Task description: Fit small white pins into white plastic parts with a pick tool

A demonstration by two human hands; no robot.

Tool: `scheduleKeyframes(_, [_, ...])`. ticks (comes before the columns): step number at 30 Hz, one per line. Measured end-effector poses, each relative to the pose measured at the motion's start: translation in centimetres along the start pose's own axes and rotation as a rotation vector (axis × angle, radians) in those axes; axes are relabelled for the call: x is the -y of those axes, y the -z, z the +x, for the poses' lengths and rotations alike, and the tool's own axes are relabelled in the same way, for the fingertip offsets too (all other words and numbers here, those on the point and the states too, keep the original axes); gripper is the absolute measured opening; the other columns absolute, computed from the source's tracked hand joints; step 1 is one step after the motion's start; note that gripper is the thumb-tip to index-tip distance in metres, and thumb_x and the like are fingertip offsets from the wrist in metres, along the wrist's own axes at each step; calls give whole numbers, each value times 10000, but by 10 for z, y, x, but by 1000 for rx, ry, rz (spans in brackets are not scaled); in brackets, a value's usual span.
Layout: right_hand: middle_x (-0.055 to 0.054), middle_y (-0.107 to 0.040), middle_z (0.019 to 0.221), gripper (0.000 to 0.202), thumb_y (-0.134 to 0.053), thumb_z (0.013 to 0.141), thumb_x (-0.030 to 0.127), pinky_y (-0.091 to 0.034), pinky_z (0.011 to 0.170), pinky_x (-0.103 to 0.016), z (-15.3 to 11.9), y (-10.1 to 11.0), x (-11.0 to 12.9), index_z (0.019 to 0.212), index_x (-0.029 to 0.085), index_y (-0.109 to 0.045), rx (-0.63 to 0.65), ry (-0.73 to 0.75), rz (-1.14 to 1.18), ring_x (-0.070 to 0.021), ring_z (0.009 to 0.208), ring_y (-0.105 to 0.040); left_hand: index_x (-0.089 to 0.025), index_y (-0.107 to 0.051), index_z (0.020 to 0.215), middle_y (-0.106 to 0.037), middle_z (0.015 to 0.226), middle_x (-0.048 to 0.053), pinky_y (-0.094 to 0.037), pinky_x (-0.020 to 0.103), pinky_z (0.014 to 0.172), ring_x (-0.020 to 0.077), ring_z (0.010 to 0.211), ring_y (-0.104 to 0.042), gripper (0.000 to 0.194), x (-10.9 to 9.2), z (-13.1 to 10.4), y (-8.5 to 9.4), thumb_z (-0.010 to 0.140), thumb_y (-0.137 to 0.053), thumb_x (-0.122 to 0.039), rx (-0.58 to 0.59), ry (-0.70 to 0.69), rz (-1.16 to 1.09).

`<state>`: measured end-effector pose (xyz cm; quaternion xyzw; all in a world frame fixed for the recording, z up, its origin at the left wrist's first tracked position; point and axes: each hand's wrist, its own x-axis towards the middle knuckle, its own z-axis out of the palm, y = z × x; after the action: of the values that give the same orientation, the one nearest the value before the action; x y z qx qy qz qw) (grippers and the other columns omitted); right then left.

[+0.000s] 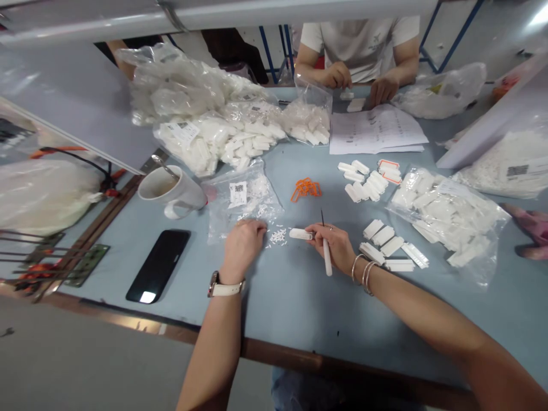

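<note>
My right hand [336, 245] pinches a small white plastic casing [299, 234] between its fingertips. The same hand also holds a white-handled tool [327, 260], whose thin dark tip points away from me. My left hand [243, 245] rests at the near edge of a clear bag of tiny white parts [257, 197], its fingers curled together; whatever they hold, if anything, is hidden. Between the hands lies a loose heap of tiny white pins [278, 237]. Beyond it sits a small pile of orange frames [306, 188].
White casings [381, 240] lie right of my right hand, near a filled clear bag [449, 214]. A mug with a spoon [171, 188] and a black phone [158, 266] stand left. Bulging bags [205, 137] and paper sheets [377, 131] lie farther back; a person's hands [383, 88] work opposite.
</note>
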<state>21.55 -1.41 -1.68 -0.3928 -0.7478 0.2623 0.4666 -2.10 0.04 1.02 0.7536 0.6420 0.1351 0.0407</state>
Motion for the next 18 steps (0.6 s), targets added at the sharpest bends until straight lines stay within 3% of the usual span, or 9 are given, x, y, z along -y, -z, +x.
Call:
scheduleKeyframes(5, [-16, -700, 847, 188, -556, 837, 189, -515, 662, -252, 1, 2, 2, 654, 226, -531, 4, -1, 7, -142, 719, -639, -190, -652, 679, -664, 733, 102, -451, 376, 715, 265, 763, -587, 204, -6, 2, 2, 788, -480, -184, -43, 46, -53])
scheduleKeyframes(8, [-14, -697, 832, 162, -569, 827, 189, -516, 660, -252, 1, 2, 2, 671, 227, -549, 9, -13, 6, -142, 712, -639, -191, -662, 739, -671, 751, 63, -464, 331, 704, 209, 719, -581, 161, -17, 3, 9, 796, -523, -249, -83, 70, -325])
scheduleKeyframes(10, [-14, -696, 830, 161, -573, 821, 191, -517, 655, -250, 1, 1, 1, 666, 227, -551, 11, -29, 6, -140, 700, -636, -193, -669, 783, -668, 784, 44, -472, 299, 689, 170, 693, -571, 169, -29, 3, 13, 812, -543, -302, -39, 14, -535])
scheduleKeyframes(13, [-17, -695, 815, 179, -561, 818, 189, -519, 652, -250, 2, 1, 2, 644, 223, -535, -3, -34, 20, -143, 711, -642, -194, -681, 784, -652, 904, 70, -490, 309, 739, 178, 809, -595, 145, -45, 2, 14, 809, -582, -297, 27, -88, -735])
scheduleKeyframes(18, [-20, -708, 853, 219, -567, 794, 172, -528, 676, -263, 4, 3, 5, 602, 223, -476, -11, -33, 43, -147, 735, -655, -223, -712, 815, -618, 1055, 90, -447, 414, 946, 222, 1022, -574, 100, -58, -2, 3, 807, -619, -258, 39, -151, -787])
